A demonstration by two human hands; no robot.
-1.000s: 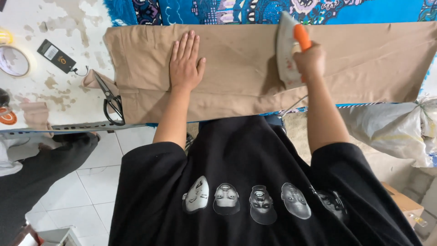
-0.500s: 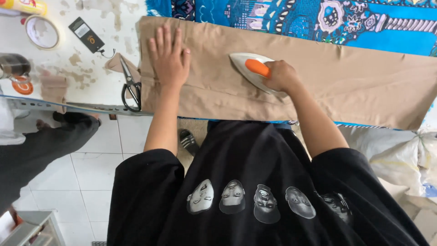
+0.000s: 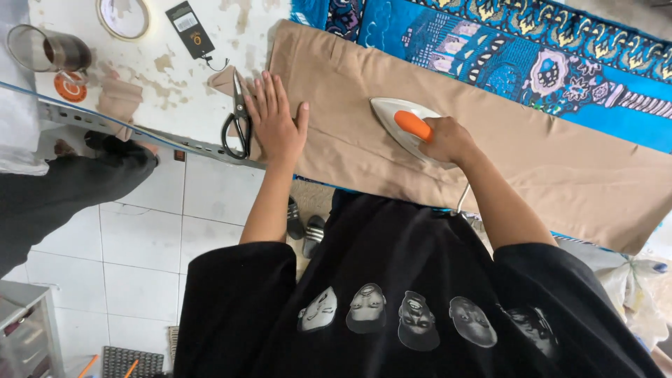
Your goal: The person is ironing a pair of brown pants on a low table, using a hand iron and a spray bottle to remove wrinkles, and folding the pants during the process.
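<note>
Since the earlier frame our iron [image 3: 406, 126] has slid leftward along the tan fabric [image 3: 504, 157], its pointed nose now aimed at our left hand [image 3: 274, 120] and closer to it than before, while that hand has stayed put at the cloth's left end. Our right hand [image 3: 448, 140] is closed around the iron's orange handle [image 3: 413, 124], fingers wrapped so the soleplate sits flat on the cloth. Our left hand is open, palm down and fingers spread, pressing the fabric against the surface, apparently to keep it taut and stop it creeping ahead of the iron. The fabric lies lengthwise over a blue patterned cloth [image 3: 532, 63] that seems to serve as padding beneath it. Just beside our left hand, black-handled scissors [image 3: 238, 119] rest on the worn white table [image 3: 161, 77], blades pointing away from us, within easy reach. Farther left on the same table sit a glass mug [image 3: 49, 49] with dark liquid, a roll of tape [image 3: 123, 17] and a small black tag [image 3: 190, 28], all well apart from the iron's path.
</note>
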